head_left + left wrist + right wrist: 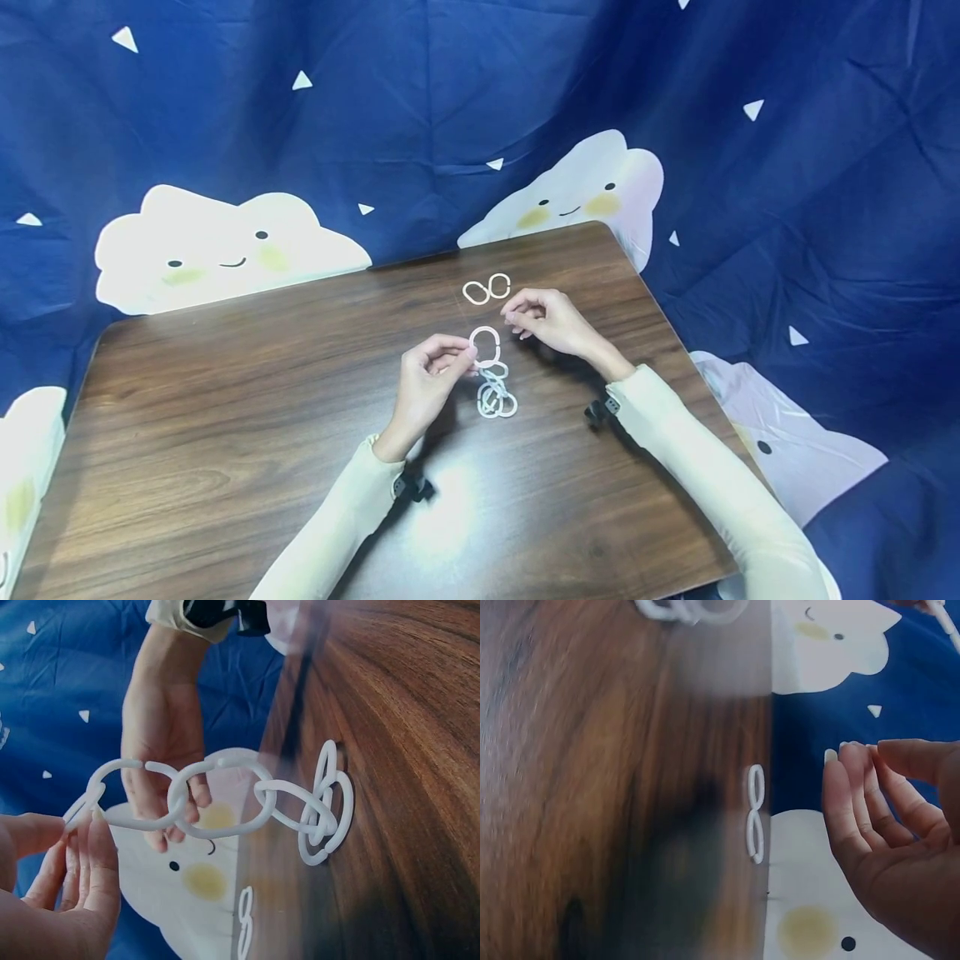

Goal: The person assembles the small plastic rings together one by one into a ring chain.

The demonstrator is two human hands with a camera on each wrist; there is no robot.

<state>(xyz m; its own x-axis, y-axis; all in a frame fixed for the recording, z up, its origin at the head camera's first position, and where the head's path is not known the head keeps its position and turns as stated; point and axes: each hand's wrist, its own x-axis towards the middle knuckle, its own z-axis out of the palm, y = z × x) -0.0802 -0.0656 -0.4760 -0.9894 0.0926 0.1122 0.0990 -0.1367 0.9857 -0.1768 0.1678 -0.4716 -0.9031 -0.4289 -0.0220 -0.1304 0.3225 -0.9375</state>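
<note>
My left hand [431,373] pinches the top link of a white plastic link chain [234,830] between thumb and fingers. In the left wrist view, oval links with small gaps in their rims run hooked together from the fingertips down toward the table. The chain's lower links [346,817] lie bunched on the wood. Across from it, my right hand [551,322] hovers over the table with fingers loosely bent, nothing between them. Two more white links [487,290] lie end to end on the tabletop, just beyond the right fingertips.
A brown wood-grain table [247,400] stretches under both arms, its far edge against a blue curtain [420,108] printed with white clouds and triangles. Black wrist cameras [414,487] sit at both sleeve cuffs, close over the tabletop. Bright glare lies on the near wood.
</note>
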